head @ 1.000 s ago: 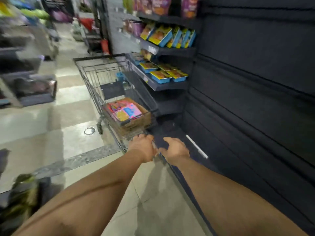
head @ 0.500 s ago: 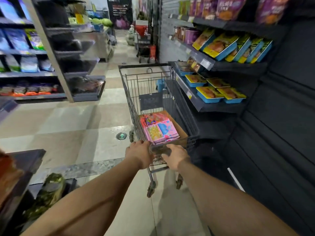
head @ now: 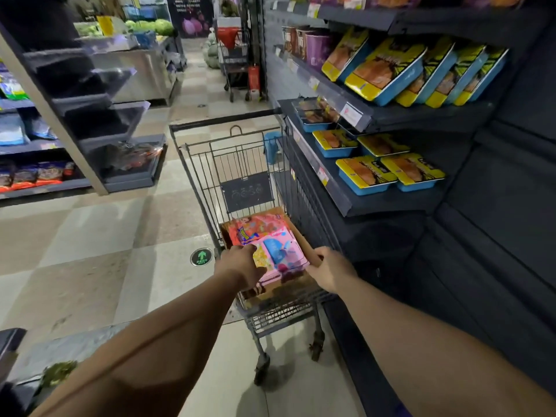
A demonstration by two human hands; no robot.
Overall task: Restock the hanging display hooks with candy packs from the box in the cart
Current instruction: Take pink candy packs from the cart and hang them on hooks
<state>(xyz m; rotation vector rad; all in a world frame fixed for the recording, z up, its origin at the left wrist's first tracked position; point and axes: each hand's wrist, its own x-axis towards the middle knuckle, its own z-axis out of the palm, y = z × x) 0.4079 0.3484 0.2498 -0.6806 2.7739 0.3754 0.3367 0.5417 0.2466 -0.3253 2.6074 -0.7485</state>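
We saw the dark grey store shelving [head: 388, 206] on the right, carrying blue-and-yellow tray packs [head: 388, 173]. Beside it stood the grey wire shopping cart [head: 240, 164], and in its basket lay the brown cardboard box [head: 296, 236] with pink candy packs [head: 270, 245] stacked on top. Our left hand [head: 240, 266] rested on the packs' near-left corner, its fingers hidden from us. Our right hand [head: 331, 269] gripped the box's right edge, fingers curled.
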